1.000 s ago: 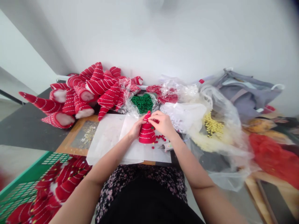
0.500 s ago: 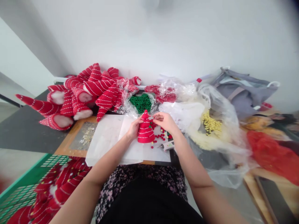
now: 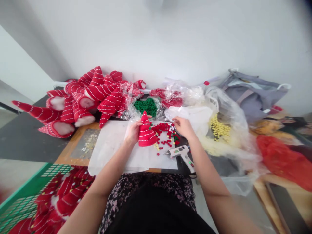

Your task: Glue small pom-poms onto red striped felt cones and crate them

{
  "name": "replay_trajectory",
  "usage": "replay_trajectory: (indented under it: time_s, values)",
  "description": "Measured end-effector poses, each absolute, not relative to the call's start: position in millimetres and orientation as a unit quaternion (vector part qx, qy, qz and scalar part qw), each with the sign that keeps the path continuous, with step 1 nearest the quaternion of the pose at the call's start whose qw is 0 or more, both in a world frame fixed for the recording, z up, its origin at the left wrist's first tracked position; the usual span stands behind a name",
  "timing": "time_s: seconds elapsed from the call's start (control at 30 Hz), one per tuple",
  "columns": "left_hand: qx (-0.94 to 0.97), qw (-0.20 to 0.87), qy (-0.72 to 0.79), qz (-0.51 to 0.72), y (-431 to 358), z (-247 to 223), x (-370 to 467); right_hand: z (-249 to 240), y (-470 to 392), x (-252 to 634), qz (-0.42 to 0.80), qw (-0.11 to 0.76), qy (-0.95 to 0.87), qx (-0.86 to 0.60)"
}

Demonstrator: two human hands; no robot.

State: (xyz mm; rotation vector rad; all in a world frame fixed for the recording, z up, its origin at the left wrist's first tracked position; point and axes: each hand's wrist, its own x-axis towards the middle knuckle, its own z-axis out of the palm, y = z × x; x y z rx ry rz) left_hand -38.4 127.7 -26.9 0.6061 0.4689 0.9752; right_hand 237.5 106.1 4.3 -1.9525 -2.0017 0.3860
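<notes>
My left hand (image 3: 133, 132) is closed around the side of a red knitted cone hat (image 3: 147, 135) with white stitched stripes, which points upward. Small green pompoms show along the hat's right side. Over the right of the white paper, my right hand (image 3: 184, 127) has its fingertips pinched together at the edge of the scattered pompoms (image 3: 161, 127), which are red, white, yellow and green. Whatever is between those fingertips is too small to make out. A white glue gun (image 3: 179, 151) lies just below, its nozzle pointing left.
Striped red stuffed cones (image 3: 97, 87) are heaped at the back left. Behind my hands sits a plastic bag of green pompoms (image 3: 146, 106). Yellow pompoms (image 3: 219, 128) lie in a clear bag at right. A green crate (image 3: 24, 187) of red pieces stands below left.
My right hand has moved away from the hat, rightward to the loose pompoms. My left hand and the hat have shifted slightly left. More of the glue gun shows.
</notes>
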Motion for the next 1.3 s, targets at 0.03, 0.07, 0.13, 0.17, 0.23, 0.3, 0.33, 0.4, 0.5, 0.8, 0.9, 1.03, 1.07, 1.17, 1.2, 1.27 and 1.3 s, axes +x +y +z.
replay_trajectory:
  time_s: [0.03, 0.07, 0.13, 0.17, 0.23, 0.3, 0.33, 0.4, 0.5, 0.8, 0.9, 1.03, 1.07, 1.17, 1.2, 1.27, 1.3]
  values:
    - [0.287, 0.816, 0.222, 0.45, 128, -27, -38, 4, 105, 239, 0.133, 0.146, -0.699, -0.687]
    - [0.289, 0.818, 0.223, 0.445, 127, -28, -37, 3, 105, 239, 0.134, 0.136, -0.7, -0.688]
    - [0.291, 0.822, 0.22, 0.437, 126, -29, -35, 0, 103, 237, 0.144, 0.121, -0.706, -0.683]
    - [0.292, 0.823, 0.218, 0.435, 125, -30, -33, -2, 103, 234, 0.149, 0.115, -0.708, -0.681]
    - [0.294, 0.826, 0.216, 0.43, 124, -31, -31, -5, 102, 229, 0.158, 0.108, -0.707, -0.68]
    - [0.295, 0.828, 0.216, 0.424, 124, -32, -30, -6, 102, 226, 0.166, 0.107, -0.704, -0.682]
    - [0.296, 0.829, 0.215, 0.424, 124, -33, -29, -5, 102, 225, 0.171, 0.11, -0.703, -0.682]
    - [0.294, 0.828, 0.215, 0.427, 124, -33, -28, 0, 99, 225, 0.178, 0.128, -0.701, -0.678]
    - [0.289, 0.824, 0.219, 0.435, 124, -34, -27, 10, 86, 220, 0.239, 0.245, -0.698, -0.628]
    - [0.304, 0.808, 0.227, 0.451, 125, -39, -25, 30, 52, 166, 0.31, 0.424, -0.716, -0.46]
    - [0.319, 0.797, 0.229, 0.459, 126, -39, -24, 32, 54, 160, 0.297, 0.428, -0.729, -0.444]
    - [0.335, 0.79, 0.225, 0.461, 124, -37, -22, 27, 57, 155, 0.272, 0.417, -0.759, -0.421]
    - [0.337, 0.789, 0.226, 0.462, 123, -36, -22, 25, 57, 153, 0.266, 0.412, -0.763, -0.421]
    - [0.335, 0.784, 0.23, 0.469, 122, -35, -21, 22, 59, 150, 0.255, 0.398, -0.779, -0.413]
    - [0.332, 0.785, 0.23, 0.47, 122, -35, -21, 22, 59, 150, 0.253, 0.396, -0.784, -0.406]
    - [0.322, 0.792, 0.228, 0.466, 122, -35, -22, 25, 57, 155, 0.258, 0.407, -0.778, -0.402]
    - [0.317, 0.797, 0.226, 0.462, 122, -35, -22, 28, 56, 158, 0.268, 0.421, -0.765, -0.407]
